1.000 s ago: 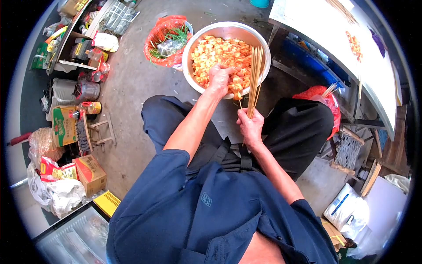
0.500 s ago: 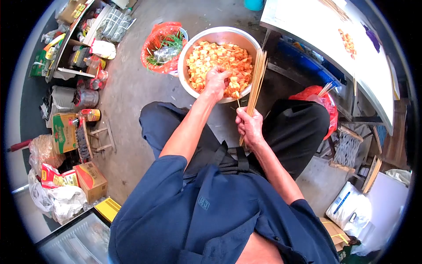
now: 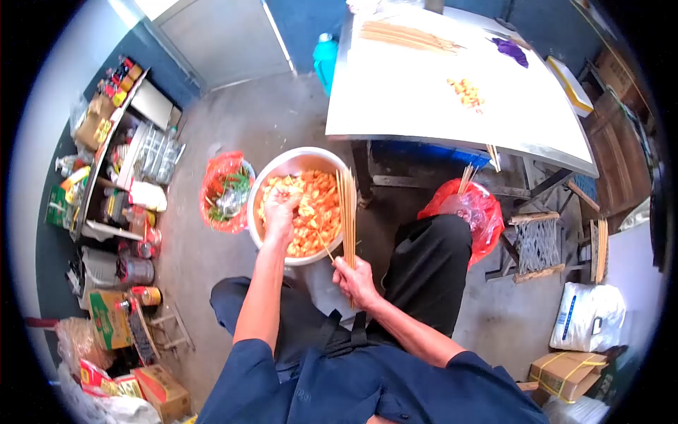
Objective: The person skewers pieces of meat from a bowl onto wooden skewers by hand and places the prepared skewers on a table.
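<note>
Grey concrete floor [image 3: 194, 247] bears a silvery metal bowl [image 3: 300, 160] of orange food chunks [image 3: 311, 230]; left hand [image 3: 281, 218] over them, finger grip unclear; right hand's [image 3: 358, 281] fingers clamp thin wooden skewers [image 3: 347, 219], one angled out, best held steady.

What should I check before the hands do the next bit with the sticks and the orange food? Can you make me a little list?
1. Bundle of sticks held by the right hand: ok, the fingers are round it.
2. Single stick pointing at the food chunks: ok, it leans from the right hand towards them.
3. Tip of that stick in sight: cannot tell, it is lost among the chunks.
4. Left hand in place: ok, it is over the bowl.
5. Left hand gripping a chunk firmly: cannot tell, the fingers are blurry.
6. Bowl upright: ok, the food is inside its rim.
</note>
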{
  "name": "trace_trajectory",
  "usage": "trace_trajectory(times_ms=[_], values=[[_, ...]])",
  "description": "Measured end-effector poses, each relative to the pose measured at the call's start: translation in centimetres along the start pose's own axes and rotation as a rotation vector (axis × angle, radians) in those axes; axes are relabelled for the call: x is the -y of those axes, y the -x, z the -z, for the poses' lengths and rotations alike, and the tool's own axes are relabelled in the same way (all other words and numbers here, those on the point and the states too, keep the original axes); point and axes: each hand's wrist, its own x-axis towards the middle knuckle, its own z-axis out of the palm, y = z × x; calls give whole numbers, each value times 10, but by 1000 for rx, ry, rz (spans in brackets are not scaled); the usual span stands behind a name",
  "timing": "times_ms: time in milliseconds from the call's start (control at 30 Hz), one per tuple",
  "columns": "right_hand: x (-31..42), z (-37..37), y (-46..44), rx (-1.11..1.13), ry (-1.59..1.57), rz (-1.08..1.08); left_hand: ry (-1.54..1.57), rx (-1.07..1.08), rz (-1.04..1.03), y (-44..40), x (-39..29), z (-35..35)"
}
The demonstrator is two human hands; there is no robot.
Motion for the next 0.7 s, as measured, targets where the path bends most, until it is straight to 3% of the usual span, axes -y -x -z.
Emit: trace_trajectory(times_ms=[100, 233, 333, 467, 600, 700], values=[[2, 3, 4, 33, -67, -15, -99, 52, -190, -14, -52, -48], [-3, 7, 0, 42, -72, -91, -61, 300, -153, -32, -96, -138], [-7, 8, 1, 77, 23, -81, -216, 383, -89, -50, -115, -214], [-9, 9, 4, 91, 244, 5, -546, 467, -177, -93, -117, -301], [-4, 15, 7, 124, 233, -8, -646, 652, -86, -118, -109, -360], [-4, 17, 3, 113, 231, 11, -644, 604, -84, -127, -92, -383]])
